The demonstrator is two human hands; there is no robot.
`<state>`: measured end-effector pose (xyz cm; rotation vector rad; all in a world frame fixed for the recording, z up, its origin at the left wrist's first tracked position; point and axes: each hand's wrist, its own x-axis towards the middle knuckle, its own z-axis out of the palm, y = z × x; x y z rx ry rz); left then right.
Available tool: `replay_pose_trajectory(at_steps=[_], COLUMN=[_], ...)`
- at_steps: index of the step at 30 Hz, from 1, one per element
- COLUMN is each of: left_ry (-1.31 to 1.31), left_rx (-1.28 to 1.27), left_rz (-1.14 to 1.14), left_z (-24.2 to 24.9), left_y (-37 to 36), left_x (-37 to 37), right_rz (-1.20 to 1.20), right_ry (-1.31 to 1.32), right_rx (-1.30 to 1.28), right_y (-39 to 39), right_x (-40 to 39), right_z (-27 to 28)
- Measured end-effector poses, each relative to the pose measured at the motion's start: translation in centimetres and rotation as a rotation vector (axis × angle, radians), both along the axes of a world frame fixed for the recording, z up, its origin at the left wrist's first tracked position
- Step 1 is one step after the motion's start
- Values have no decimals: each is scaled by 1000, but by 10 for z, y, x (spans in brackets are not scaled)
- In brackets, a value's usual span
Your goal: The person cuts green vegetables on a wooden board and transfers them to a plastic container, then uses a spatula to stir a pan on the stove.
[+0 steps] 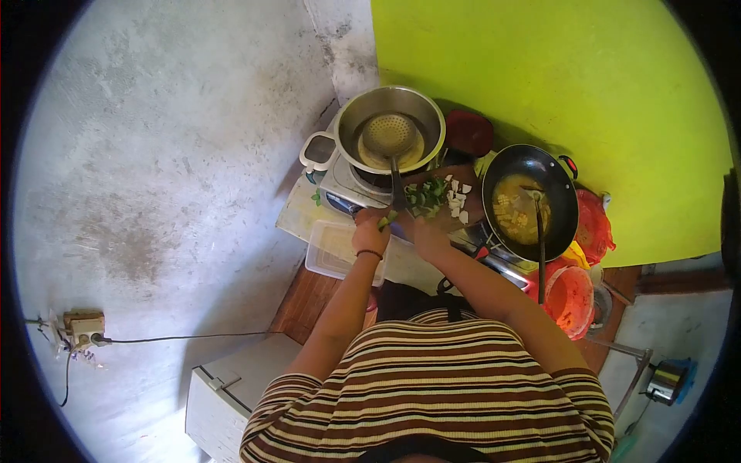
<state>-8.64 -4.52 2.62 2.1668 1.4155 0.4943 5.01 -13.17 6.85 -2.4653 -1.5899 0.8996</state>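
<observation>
No text, label, brand, number or sign can be read.
</observation>
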Motion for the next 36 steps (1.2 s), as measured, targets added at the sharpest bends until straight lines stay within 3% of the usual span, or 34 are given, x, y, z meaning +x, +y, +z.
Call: replay_pose_trajectory(at_steps=[2, 5, 12, 17, 24, 29, 36], left_ry=[51, -109, -5, 26, 38, 34, -23], left_rx=[-141, 13, -116, -143, -162, -216, -28], left_rz=[72, 25, 52, 39, 63, 113, 27], left_z=[18, 0, 4, -7, -11, -1, -12], left_y=[-4, 0, 6, 10, 6, 6, -5], left_x=[-1, -1, 28, 41, 38, 39, 32], right_rz=[31, 96, 99, 87, -40, 6, -25], right_ry=[-4, -35, -37, -73, -3, -63, 20], right_rx=[59, 75, 82, 86, 50, 62, 33], right_y=[0, 1, -2, -3, -2, 6, 21], right_x=[6, 13, 7, 8, 1, 2, -2], right_z=[-21, -25, 17, -18, -20, -31, -20])
